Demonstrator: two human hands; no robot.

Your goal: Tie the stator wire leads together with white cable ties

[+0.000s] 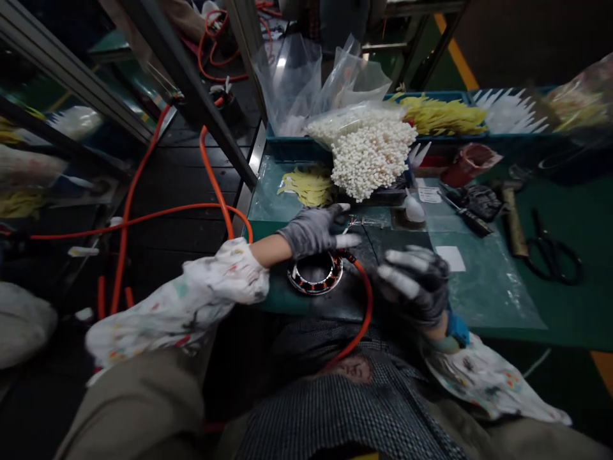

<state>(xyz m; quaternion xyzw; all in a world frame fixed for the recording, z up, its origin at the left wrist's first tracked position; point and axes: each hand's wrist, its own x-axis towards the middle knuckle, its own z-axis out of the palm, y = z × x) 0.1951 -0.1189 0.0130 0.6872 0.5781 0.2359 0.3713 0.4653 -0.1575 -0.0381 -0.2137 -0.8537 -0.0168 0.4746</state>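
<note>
On the near side of the ring [316, 287], an orange cable [368, 294] curves from its rim toward my viewpoint, past the near edge of the table [575, 313]. The ring itself lies flat close to that edge, dark with orange-red marks around it. To its right I have the right hand [416, 281], gloved and blurred, fingers partly bent; I cannot tell whether that grip holds anything. Over the ring's far side is the left hand [311, 233], fingers spread apart, with nothing that I can see clamped in the grip; I cannot make out whether it touches the ring. Just beyond the ring, thin wire ends [353, 222] show near those fingers. I judge the work partway along: the cable seems already joined at the rim, while the wire ends look loose and unfinished. Farther beyond the ring, yellow strips [309, 185] lie beside a heap of small white pieces [373, 156], neither hand on them. Behind these stands a blue bin [299, 150].
</note>
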